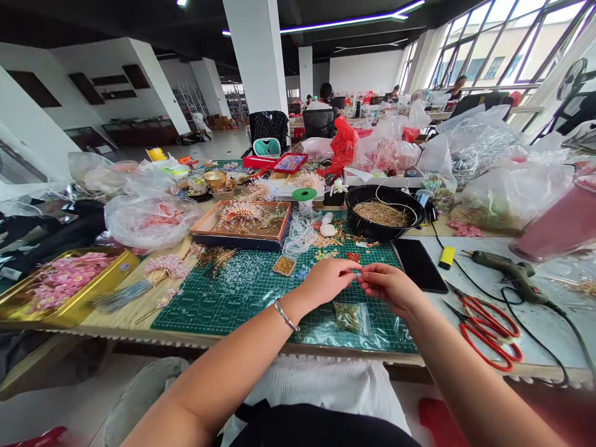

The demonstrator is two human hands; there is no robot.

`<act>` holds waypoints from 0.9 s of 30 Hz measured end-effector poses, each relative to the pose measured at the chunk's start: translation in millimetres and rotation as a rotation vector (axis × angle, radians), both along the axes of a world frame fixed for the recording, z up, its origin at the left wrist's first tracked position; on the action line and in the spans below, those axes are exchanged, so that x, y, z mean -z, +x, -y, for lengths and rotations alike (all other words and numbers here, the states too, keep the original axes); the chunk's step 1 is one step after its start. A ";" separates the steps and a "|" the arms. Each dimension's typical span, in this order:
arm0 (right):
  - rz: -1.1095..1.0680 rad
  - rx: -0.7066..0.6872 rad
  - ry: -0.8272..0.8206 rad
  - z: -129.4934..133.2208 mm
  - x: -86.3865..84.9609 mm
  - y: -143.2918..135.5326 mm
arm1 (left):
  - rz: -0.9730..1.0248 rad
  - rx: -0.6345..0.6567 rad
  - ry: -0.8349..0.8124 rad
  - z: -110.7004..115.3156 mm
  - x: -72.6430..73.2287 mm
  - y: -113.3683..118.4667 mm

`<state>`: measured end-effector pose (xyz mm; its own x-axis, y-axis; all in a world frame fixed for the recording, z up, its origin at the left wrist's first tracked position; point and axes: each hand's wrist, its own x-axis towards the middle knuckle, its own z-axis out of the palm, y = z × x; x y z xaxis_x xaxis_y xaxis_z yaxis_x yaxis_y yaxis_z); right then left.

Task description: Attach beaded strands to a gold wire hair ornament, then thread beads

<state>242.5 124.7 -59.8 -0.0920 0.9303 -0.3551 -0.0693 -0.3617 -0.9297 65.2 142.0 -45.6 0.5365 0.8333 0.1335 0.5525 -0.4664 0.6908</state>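
My left hand (329, 279) and my right hand (384, 284) meet fingertip to fingertip above the green cutting mat (209, 310). Both are closed in a pinch; whatever sits between the fingertips is too small to make out. Just below them lies a clear zip bag (350, 318) of small greenish-gold pieces. A small square box of gold beads (284, 266) stands left of my left hand. Red pieces (352, 256) are scattered right behind the fingers, with pale clear beads (242, 273) spread farther left on the mat.
Right of my hands are a dark tablet (419, 264), red-handled scissors (488, 329), a yellow lighter-like item (447, 257) and a glue gun (507, 270) with its cable. Behind stand a tray of hair ornaments (200, 231) and a black bowl of gold pins (354, 217). A gold tray (100, 295) holds pink flowers.
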 end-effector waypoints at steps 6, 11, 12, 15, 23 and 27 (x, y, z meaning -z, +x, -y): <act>0.171 -0.017 0.081 3.6 -0.6 -10.1 | 0.017 -0.006 -0.018 4.4 -0.1 2.2; 0.391 -0.025 0.204 5.1 7.6 -7.1 | 0.029 -0.020 -0.059 4.2 4.7 -5.7; 0.444 -0.033 0.219 5.3 9.6 -4.6 | 0.035 -0.026 -0.086 3.7 6.5 -9.9; 0.626 -0.071 0.244 6.5 14.9 3.4 | 0.064 -0.037 -0.179 2.1 12.2 -25.5; 1.018 -0.170 0.243 11.0 21.2 10.9 | 0.141 -0.086 -0.395 -3.0 22.1 -63.2; 1.112 -0.138 0.218 12.5 20.3 15.5 | 0.183 -0.146 -0.487 -4.1 23.2 -79.8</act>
<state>258.0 112.3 -80.1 0.0662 0.9884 -0.1365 0.8595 -0.1259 -0.4953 -14.7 146.1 -68.8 0.4146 0.8863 -0.2064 0.4384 0.0043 0.8988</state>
